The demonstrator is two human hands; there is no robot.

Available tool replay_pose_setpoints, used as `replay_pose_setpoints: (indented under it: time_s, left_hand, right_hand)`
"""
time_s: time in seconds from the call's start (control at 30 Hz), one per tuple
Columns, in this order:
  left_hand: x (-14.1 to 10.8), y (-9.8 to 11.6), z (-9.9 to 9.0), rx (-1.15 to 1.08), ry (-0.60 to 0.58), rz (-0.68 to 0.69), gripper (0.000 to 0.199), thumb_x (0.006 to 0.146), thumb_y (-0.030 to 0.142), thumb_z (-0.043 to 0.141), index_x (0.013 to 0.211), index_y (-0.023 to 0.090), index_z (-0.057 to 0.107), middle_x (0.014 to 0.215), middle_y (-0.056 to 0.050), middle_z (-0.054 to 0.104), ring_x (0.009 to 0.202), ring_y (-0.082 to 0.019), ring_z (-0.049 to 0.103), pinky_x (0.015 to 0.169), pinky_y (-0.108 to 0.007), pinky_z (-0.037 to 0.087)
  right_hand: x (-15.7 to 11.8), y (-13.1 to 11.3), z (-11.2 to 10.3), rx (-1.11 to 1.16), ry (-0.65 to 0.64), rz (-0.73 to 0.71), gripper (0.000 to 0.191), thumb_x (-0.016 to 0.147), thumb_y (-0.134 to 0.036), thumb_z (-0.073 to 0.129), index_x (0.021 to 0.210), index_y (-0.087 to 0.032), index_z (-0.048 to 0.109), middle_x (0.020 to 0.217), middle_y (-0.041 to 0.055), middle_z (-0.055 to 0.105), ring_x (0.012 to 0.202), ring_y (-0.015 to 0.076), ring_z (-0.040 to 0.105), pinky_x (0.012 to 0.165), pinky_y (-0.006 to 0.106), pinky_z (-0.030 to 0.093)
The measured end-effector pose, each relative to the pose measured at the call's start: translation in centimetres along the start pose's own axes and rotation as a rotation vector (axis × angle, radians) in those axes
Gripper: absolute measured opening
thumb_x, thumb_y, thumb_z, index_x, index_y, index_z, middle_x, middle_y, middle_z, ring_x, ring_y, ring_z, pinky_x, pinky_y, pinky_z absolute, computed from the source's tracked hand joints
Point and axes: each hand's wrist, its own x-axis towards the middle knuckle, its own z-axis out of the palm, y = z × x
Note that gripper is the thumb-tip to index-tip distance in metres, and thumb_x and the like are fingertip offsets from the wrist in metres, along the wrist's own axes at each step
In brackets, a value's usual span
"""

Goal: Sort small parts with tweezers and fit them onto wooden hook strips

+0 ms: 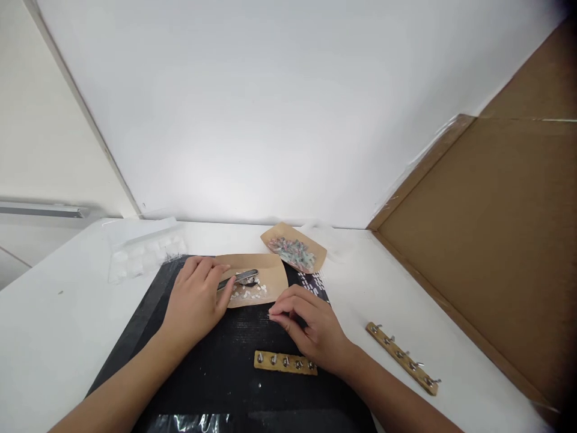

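My left hand [196,294] closes around a slim silver nail clipper [247,275] above the brown paper tray [252,261]. Small white pieces [255,291] lie scattered in that tray. Just off the tray's near right corner, my right hand [311,325] is pinched shut, thumb against fingertips. A tiny pale bit shows at the pinch, too small to name. Below my right hand, a yellowish strip [285,362] with a row of metal clips rests on the black mat [216,385], its right end partly under the hand.
A second clip strip [403,359] lies on the white table [356,288] at right. Behind stands another paper tray [277,231] of small coloured pieces. A clear plastic case [144,255] sits back left. A white wall and a cardboard panel [496,240] bound the table.
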Motion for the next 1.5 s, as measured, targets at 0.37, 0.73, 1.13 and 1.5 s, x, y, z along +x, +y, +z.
replay_pose_setpoints:
  time_s: [0.37, 0.73, 1.13, 1.5]
  left_hand:
    - [-0.42, 0.04, 0.49, 0.021, -0.274, 0.004, 0.026, 0.098, 0.036, 0.055, 0.103, 0.017, 0.071, 0.092, -0.010, 0.066, 0.093, -0.030, 0.048, 0.087, -0.046, 0.045]
    - [-0.51, 0.19, 0.27, 0.073, -0.330, -0.091, 0.025, 0.096, 0.038, 0.056, 0.104, 0.022, 0.075, 0.101, -0.010, 0.067, 0.100, -0.032, 0.048, 0.081, -0.043, 0.037]
    - [-0.52, -0.11, 0.71, 0.027, -0.351, -0.159, 0.022, 0.097, 0.037, 0.058, 0.101, 0.032, 0.079, 0.097, -0.005, 0.075, 0.095, -0.029, 0.049, 0.077, -0.042, 0.031]
    - [-0.33, 0.34, -0.11, -0.166, -0.123, -0.049, 0.029, 0.103, 0.028, 0.047, 0.119, 0.022, 0.071, 0.100, -0.009, 0.062, 0.096, -0.026, 0.052, 0.089, -0.041, 0.046]
  right_hand:
    - [-0.14, 0.56, 0.37, -0.071, 0.042, 0.162, 0.012, 0.096, -0.024, 0.066, 0.107, -0.026, 0.071, 0.093, 0.0010, 0.069, 0.072, 0.0118, 0.062, 0.067, 0.026, 0.053]
    - [-0.01, 0.85, 0.30, -0.059, 0.030, 0.201, 0.009, 0.099, -0.028, 0.062, 0.102, -0.026, 0.071, 0.093, 0.0021, 0.070, 0.087, 0.0169, 0.066, 0.078, 0.030, 0.052]
    - [0.09, 0.42, 0.18, -0.044, -0.064, 0.229, 0.018, 0.104, -0.031, 0.054, 0.094, -0.023, 0.066, 0.078, -0.0009, 0.066, 0.068, 0.0128, 0.063, 0.071, 0.027, 0.049]
    - [0.09, 0.69, 0.33, -0.088, 0.039, 0.232, 0.014, 0.102, -0.029, 0.055, 0.099, -0.024, 0.067, 0.083, 0.0011, 0.065, 0.075, 0.0152, 0.065, 0.071, 0.028, 0.052]
